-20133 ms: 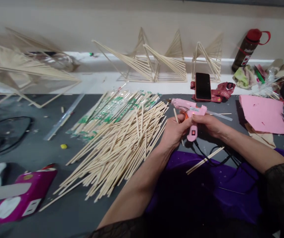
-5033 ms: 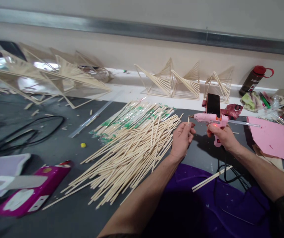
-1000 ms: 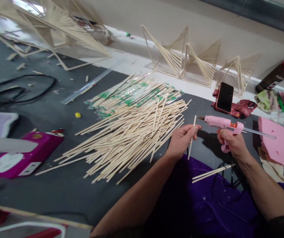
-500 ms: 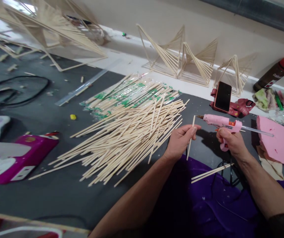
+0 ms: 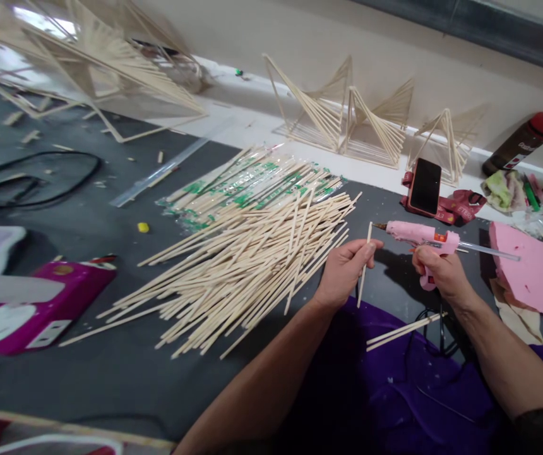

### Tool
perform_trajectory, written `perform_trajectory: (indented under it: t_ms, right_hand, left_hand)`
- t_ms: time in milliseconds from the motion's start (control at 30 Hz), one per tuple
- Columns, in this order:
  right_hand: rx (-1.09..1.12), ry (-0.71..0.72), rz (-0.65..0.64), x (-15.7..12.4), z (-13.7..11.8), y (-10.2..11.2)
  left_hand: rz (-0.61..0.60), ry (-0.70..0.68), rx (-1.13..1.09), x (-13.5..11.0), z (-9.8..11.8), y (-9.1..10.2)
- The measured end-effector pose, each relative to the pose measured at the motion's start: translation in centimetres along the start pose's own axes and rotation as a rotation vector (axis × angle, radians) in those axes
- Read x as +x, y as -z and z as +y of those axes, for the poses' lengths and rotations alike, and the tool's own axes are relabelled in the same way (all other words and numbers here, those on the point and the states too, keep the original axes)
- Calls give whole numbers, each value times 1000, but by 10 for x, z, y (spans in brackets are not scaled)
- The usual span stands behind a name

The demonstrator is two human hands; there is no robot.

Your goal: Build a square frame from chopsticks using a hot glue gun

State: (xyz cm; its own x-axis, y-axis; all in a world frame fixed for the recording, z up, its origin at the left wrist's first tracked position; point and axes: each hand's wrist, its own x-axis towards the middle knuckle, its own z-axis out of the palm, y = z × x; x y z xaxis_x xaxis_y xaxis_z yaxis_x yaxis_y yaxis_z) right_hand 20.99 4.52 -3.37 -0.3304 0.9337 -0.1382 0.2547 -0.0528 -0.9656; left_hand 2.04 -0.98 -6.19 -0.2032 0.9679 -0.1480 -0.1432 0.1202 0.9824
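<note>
Between thumb and fingers, my left hand (image 5: 350,265) pinches a thin wooden stick (image 5: 363,284) that stands nearly upright. My right hand (image 5: 442,272) is wrapped round the handle of a pink glue gun (image 5: 413,234), and a clear glue stick (image 5: 489,251) juts from its back. The gun's nozzle points left, at or very close to the top end of the wooden stick; I cannot tell whether they touch. Left of my hands lies a large loose pile of wooden sticks (image 5: 243,265). Two more sticks (image 5: 404,331) rest on purple cloth (image 5: 394,392) below my hands.
Plastic-wrapped sticks (image 5: 252,183) lie behind the pile. Stick frames (image 5: 375,129) stand along the wall, with a larger one (image 5: 110,69) at left. Around are a phone (image 5: 425,186), a bottle (image 5: 520,144), pink sheet (image 5: 531,268), ruler (image 5: 158,170), magenta power strip (image 5: 39,303) and black cable (image 5: 96,167).
The view has shifted slightly, so the things at left appear a little further right and lower. Both hands keep their holds and have hardly moved.
</note>
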Motion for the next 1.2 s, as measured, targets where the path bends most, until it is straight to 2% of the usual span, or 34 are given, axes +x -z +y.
perform_trajectory:
  t_ms: [900, 1067, 1200]
  right_hand:
    - [-14, -17, -37, 1, -2, 0]
    - [12, 29, -10, 2, -1, 0]
    - [-14, -26, -4, 1, -4, -1]
  left_hand:
    - [3, 16, -14, 1, -1, 0]
    - [-28, -11, 10, 0, 0, 0]
    - [-20, -1, 4, -1, 1, 0]
